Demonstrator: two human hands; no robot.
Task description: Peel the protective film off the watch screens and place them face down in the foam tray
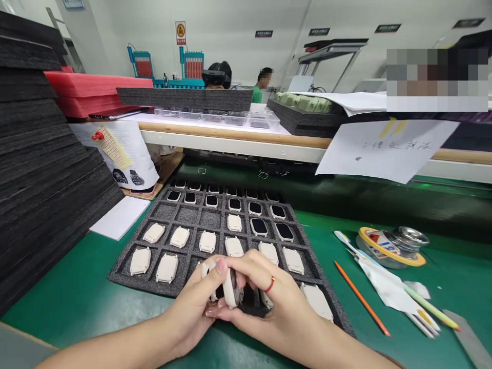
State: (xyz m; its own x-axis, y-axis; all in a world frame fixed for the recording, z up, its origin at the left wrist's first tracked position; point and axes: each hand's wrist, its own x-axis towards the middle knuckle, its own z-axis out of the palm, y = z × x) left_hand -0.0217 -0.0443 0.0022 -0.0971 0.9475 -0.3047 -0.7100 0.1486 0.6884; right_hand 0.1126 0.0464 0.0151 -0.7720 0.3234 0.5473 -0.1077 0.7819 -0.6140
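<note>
Our left hand [192, 306] and right hand [282, 296] pinch at least one watch [230, 288] over the tray's [210, 218] near part. Farther screen-up watches [259, 226] seem done; nearer back-up watches [207, 241] probably remain for us.

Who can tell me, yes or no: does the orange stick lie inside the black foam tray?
No, the orange stick lies on the green tabletop, to the right of the black foam tray.
</note>
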